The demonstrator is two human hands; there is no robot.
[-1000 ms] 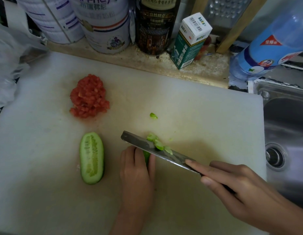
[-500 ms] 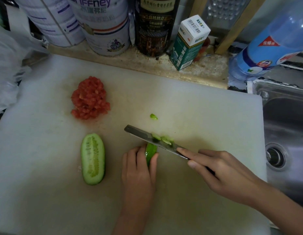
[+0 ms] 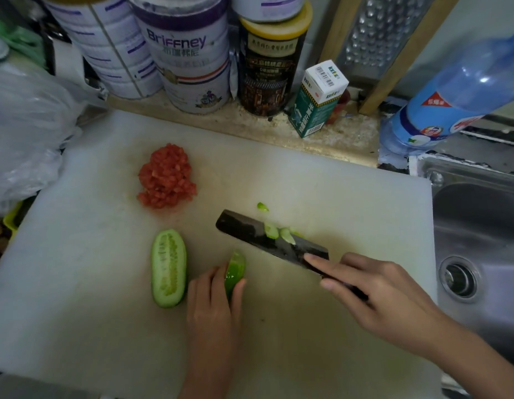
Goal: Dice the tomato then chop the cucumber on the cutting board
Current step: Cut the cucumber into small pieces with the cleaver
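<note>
On the white cutting board point(image 3: 336, 191) a heap of diced tomato point(image 3: 166, 177) lies at the back left. One cucumber half point(image 3: 168, 267) lies cut side up near the middle. My left hand point(image 3: 214, 306) holds the other cucumber piece point(image 3: 234, 269) from both sides, its cut end showing. My right hand point(image 3: 374, 292) grips the handle of the knife point(image 3: 267, 239), forefinger laid along the blade. The blade is lifted and tilted away from the held piece, and several cucumber slices point(image 3: 280, 233) cling to it. One small green scrap point(image 3: 262, 206) lies behind the blade.
Tall tins point(image 3: 189, 59), a dark jar point(image 3: 271, 67) and a green-white carton point(image 3: 317, 99) line the counter behind the board. A blue plastic bottle point(image 3: 457, 96) leans at the right above the steel sink point(image 3: 477, 240). A clear plastic bag point(image 3: 25, 133) lies at the left.
The knife has risen and swung back and to the right, off the held cucumber piece, carrying slices on its blade. More of the held piece's cut end now shows past my left fingers.
</note>
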